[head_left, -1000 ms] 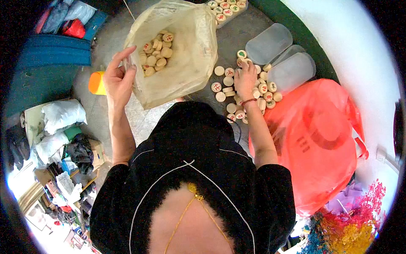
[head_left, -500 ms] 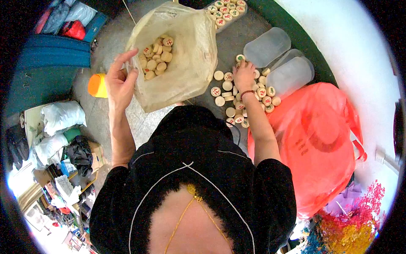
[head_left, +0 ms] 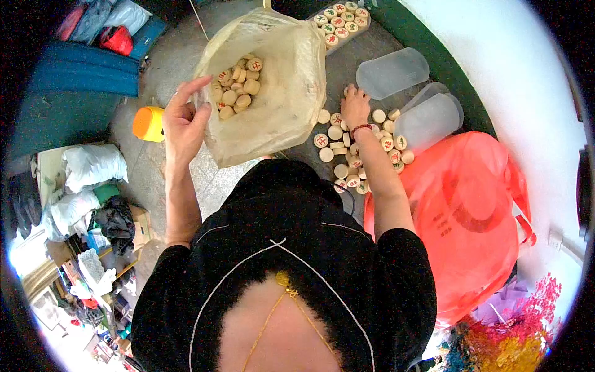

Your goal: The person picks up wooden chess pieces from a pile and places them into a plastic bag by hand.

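Note:
My left hand pinches the left rim of a yellowish clear plastic bag, whose mouth faces me. Inside it lies a heap of round wooden Chinese chess pieces, some with red characters. At the far edge of a loose spread of the same pieces, my right hand has its fingers closed over one chess piece, mostly hidden under the fingertips. Some loose pieces lie face up with characters; others show plain wood.
Beyond the bag, a clear tray holds pieces in rows. Empty translucent containers lie on the floor at right. A red plastic bag sits by my right arm. A yellow tub stands left of my left hand.
My right hand has shifted slightly up and its fingers have come over the piece that lay just beyond them. My left hand still holds the bag; the whole view has shifted a little.

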Tool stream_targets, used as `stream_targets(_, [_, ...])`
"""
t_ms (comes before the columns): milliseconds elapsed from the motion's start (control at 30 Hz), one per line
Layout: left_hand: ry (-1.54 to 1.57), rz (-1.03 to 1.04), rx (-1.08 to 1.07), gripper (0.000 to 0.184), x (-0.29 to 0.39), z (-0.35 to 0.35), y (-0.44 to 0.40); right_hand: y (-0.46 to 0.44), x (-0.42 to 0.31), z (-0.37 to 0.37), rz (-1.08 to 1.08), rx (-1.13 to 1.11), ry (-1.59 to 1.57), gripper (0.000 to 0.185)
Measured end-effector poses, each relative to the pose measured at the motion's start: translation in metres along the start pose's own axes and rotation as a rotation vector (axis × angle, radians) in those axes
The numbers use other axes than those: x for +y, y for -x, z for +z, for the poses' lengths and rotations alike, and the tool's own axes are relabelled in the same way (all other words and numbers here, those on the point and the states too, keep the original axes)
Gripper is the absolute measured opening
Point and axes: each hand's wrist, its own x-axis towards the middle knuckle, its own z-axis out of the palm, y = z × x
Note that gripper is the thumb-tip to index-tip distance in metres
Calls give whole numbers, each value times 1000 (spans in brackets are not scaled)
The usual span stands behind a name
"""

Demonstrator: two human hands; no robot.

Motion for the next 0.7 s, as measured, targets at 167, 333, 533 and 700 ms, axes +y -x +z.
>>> stream_targets(167, [16,28,19,40,2,2,-1,-5,3,1,30,-16,-12,40])
stream_targets(333, [-71,-34,1,40,0,-3,1,-4,12,-43,286,-40,-1110,31])
stream_targets(533, [8,10,-34,42,0,6,-4,13,38,-56,618,-478,-2705,42])
stream_targets(700, [-17,43,-43,43,3,6,-5,25,26,-74,528,-486,-2781,51])
